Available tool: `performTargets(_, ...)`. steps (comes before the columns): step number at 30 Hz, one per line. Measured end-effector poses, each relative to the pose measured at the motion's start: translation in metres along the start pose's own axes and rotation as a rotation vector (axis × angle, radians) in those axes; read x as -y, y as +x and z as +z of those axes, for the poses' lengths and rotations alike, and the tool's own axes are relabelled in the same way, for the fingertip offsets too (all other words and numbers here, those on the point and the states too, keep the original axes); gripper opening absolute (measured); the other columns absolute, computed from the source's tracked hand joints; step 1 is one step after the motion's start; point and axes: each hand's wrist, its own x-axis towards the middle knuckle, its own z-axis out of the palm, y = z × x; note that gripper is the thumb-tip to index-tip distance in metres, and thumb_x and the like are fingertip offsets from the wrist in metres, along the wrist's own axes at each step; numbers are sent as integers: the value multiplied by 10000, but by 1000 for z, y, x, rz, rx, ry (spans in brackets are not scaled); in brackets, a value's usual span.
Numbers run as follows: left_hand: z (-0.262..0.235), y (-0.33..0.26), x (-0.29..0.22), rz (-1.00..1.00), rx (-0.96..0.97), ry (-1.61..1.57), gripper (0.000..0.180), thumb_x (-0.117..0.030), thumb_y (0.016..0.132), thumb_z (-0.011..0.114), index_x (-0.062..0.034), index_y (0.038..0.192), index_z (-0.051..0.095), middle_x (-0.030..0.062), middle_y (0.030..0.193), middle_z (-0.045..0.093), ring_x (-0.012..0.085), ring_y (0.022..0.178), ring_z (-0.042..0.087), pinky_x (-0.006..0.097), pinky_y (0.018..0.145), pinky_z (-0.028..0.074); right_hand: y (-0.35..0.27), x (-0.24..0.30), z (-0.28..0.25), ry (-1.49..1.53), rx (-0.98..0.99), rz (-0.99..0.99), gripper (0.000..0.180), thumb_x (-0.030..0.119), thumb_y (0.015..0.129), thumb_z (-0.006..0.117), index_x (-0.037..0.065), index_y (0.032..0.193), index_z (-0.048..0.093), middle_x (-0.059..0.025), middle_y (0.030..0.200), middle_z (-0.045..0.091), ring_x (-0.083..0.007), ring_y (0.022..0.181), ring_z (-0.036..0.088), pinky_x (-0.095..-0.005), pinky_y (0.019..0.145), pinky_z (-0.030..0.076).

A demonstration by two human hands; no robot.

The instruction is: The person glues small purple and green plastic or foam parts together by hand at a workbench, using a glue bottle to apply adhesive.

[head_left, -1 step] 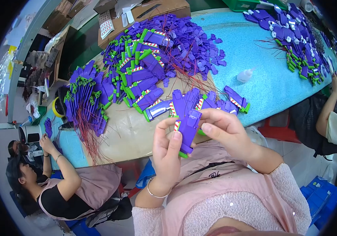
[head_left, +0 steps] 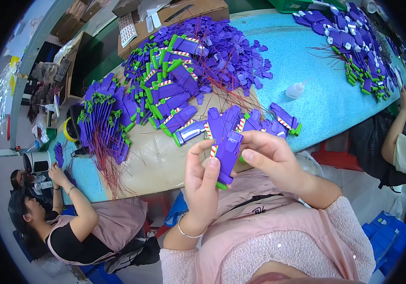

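I have a purple plastic wing piece [head_left: 229,152] pinched in my left fingers [head_left: 211,171], the thumb lying along its near left side, with a red-and-white striped strip at its left edge and a green end pointing down towards me. My right fingers [head_left: 258,159] curl round its far right side, thumb clear of it; the index fingertip sits at its upper edge, but I cannot tell whether it bears on the piece. Just beyond my fingers, more purple wing pieces [head_left: 220,122] lie on the bench [head_left: 314,59]. Ahead and to the left of them is a heap of green-ended wing pieces [head_left: 174,102], and behind it a big mound of small purple parts [head_left: 240,54]. Further left of my fingers, a stack of purple pieces with green rings [head_left: 103,106] trails red wires [head_left: 110,173] towards the near edge. A white squeeze bottle [head_left: 295,90] stands ahead and to the right; well beyond it lies another purple pile [head_left: 342,38]. A co-worker's hand [head_left: 59,175] is far off to my left fingers' left.
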Motion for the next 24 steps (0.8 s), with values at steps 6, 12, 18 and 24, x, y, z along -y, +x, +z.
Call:
performTargets(6, 5, -2, 8, 90, 24, -1, 350, -162, 988, 472, -39, 1288, 340, 98, 999, 620, 100, 754, 597, 205, 606, 484, -2, -6, 0, -297, 18, -130, 244, 105, 929, 553, -28, 1129, 595, -104, 1083, 615, -193, 1038, 568, -299, 918, 435)
performTargets(12, 1, -2, 21, 475, 3, 634, 413, -106, 957, 498, -18, 1323, 329, 130, 1073, 572, 135, 836, 569, 249, 717, 481, -5, -12, 1, -526, -64, -257, 147, 94, 901, 564, -25, 975, 608, -161, 922, 617, -281, 849, 607, -340, 712, 465)
performTargets(18, -7, 12, -10, 980, -35, 1285, 471, -97, 708, 760, -43, 1158, 631, 115, 1108, 596, 274, 933, 569, 384, 818, 433, -12, 11, 5, -655, 37, -19, 128, 47, 876, 535, -27, 980, 544, -220, 799, 585, -373, 707, 598, -431, 596, 430)
performTargets(24, -6, 13, -10, 913, 116, 1230, 473, -46, 702, 737, 11, 1157, 622, 115, 958, 644, 275, 850, 595, 372, 789, 463, -15, 12, 5, -733, 98, -88, 149, 18, 836, 519, -30, 977, 527, -237, 791, 592, -425, 731, 590, -456, 613, 444)
